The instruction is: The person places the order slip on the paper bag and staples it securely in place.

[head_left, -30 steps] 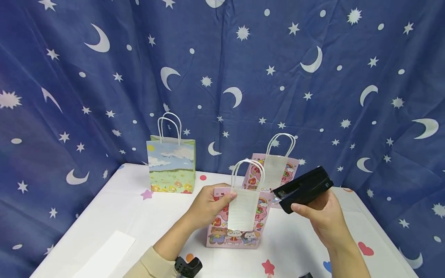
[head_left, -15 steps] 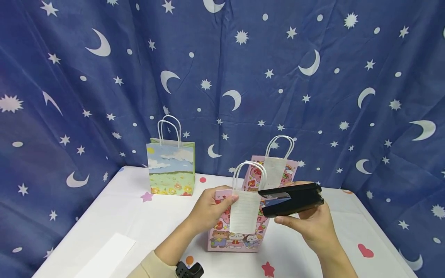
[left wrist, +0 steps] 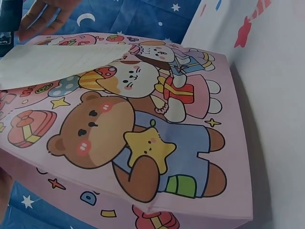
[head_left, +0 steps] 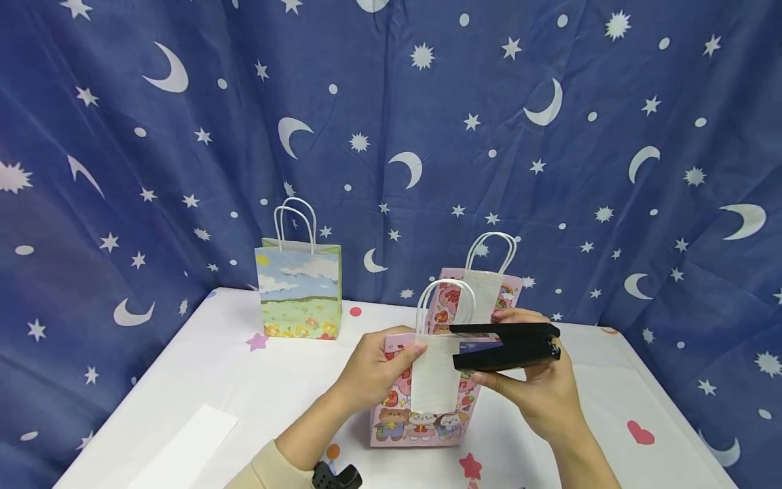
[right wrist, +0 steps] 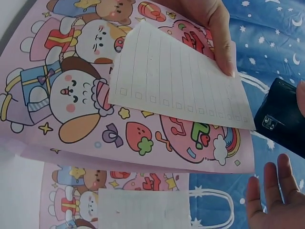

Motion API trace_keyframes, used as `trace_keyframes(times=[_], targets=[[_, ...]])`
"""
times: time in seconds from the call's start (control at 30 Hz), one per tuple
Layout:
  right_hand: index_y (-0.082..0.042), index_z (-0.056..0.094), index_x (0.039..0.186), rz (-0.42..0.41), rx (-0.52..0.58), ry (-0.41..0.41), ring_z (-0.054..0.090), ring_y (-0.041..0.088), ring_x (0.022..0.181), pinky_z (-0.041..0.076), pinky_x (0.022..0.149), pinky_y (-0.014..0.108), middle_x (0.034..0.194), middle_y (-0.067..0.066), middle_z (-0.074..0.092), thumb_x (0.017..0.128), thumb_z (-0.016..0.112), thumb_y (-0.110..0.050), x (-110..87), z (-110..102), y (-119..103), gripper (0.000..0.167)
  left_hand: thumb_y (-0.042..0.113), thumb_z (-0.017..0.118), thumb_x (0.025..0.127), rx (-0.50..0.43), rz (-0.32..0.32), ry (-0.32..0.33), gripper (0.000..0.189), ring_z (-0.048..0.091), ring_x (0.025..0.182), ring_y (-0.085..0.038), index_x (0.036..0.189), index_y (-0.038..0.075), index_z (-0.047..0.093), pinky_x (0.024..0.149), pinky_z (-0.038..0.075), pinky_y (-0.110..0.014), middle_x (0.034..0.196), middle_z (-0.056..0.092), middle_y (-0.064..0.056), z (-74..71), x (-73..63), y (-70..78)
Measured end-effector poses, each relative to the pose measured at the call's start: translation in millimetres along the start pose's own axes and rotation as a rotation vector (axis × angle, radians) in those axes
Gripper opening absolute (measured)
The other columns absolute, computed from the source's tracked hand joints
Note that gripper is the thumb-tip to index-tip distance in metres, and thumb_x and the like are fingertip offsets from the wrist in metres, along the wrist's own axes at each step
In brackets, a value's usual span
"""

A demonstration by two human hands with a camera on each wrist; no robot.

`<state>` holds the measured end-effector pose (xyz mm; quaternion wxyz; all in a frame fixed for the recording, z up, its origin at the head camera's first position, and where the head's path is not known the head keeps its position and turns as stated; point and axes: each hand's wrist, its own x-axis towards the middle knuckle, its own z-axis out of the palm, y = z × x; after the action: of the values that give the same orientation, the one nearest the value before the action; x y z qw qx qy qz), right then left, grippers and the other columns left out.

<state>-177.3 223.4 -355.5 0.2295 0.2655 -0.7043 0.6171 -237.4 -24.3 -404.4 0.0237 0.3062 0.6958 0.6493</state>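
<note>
A pink paper gift bag (head_left: 421,431) with cartoon animals stands near the middle of the table, its white handles up. Against its front hangs a lined checklist sheet (head_left: 435,384). My left hand (head_left: 379,367) pinches the sheet to the bag's top edge, thumb in front. In my right hand (head_left: 540,397) I hold a black stapler (head_left: 519,346). The stapler's parted jaws reach the top right corner of the sheet, at the bag's rim. The right wrist view shows the stapler (right wrist: 279,114) by that corner of the sheet (right wrist: 167,81); whether they touch is unclear.
Behind stands another pink bag (head_left: 449,299) with a similar sheet (head_left: 482,292) on its front. A landscape-print bag (head_left: 299,288) stands at the back left. A white paper strip (head_left: 189,445) lies front left. A starry blue curtain (head_left: 342,149) hangs behind the table.
My right hand has brought the stapler left and levelled it at the sheet's top right corner. The held bag has shifted slightly right, with my left hand still pinching it.
</note>
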Motion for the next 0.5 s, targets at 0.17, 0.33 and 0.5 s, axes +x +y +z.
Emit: trace_keyframes(times=[0.17,0.33,0.5], targets=[[0.013,0.052,0.125,-0.037,-0.018,-0.025,0.061,0.016,0.12,0.059,0.092,0.023,0.135,0.008,0.057,0.056,0.086,0.029,-3.6,2.1,3.2,0.078,0.025,0.062,0.105,0.016,0.0,-0.011,0.019,0.069,0.074,-0.007,0.116,0.014,0.072,0.072,0.063,-0.03,0.082,0.071,-0.004,2.7,-2.9,-3.0],[0.008,0.055,0.128,-0.037,-0.12,-0.034,0.057,0.017,0.125,0.056,0.097,0.021,0.135,0.01,0.057,0.056,0.089,0.025,-3.9,3.9,3.0,0.081,0.025,0.062,0.106,0.054,0.064,-0.023,0.015,0.058,0.07,-0.008,0.111,0.015,0.072,0.066,0.058,-0.025,0.07,0.053,0.003,4.8,-2.2,-4.0],[0.001,0.056,0.133,0.001,-0.278,-0.052,0.059,0.01,0.124,0.056,0.094,0.02,0.131,0.003,0.061,0.059,0.094,0.015,-3.0,4.6,1.2,0.084,0.021,0.062,0.105,0.062,0.132,-0.037,0.013,0.059,0.071,-0.007,0.109,0.014,0.073,0.065,0.058,-0.026,0.073,0.059,-0.003,6.1,0.9,-2.1]])
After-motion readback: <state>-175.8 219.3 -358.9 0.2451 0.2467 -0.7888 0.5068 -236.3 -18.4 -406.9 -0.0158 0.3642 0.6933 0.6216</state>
